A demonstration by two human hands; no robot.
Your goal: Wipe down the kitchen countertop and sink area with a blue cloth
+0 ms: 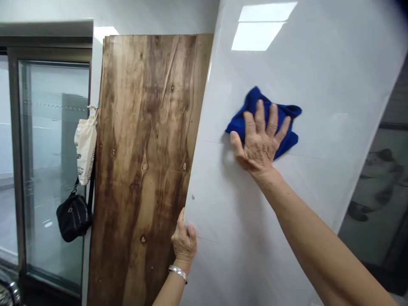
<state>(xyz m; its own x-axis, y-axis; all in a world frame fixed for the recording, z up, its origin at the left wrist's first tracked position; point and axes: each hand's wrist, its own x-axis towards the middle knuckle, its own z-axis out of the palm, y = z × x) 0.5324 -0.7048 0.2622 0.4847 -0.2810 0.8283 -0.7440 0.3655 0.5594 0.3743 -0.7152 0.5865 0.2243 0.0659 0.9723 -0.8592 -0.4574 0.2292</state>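
Observation:
A large glossy white panel (229, 204) fills the middle and right of the head view, slightly tilted. My right hand (259, 142) is pressed on a crumpled blue cloth (251, 100) and holds it against the panel's upper face, fingers spread and thumb at the cloth's left edge. Lower down, my left hand (185, 240), with a silver bracelet (178, 273) on the wrist, grips the panel's left edge. Its thumb lies on the front face while the other fingers go round the edge, partly hidden. Thin dark lines and a small grey spot (193, 197) mark the white surface.
Behind the panel's left side stands a tall brown wood-grain sheet (143, 127). A cream cloth bag (85, 148) and a black bag (73, 216) hang beside it. Further left is a dark-framed glass door (54, 170). A dark glossy surface (376, 204) lies beyond the panel's right edge.

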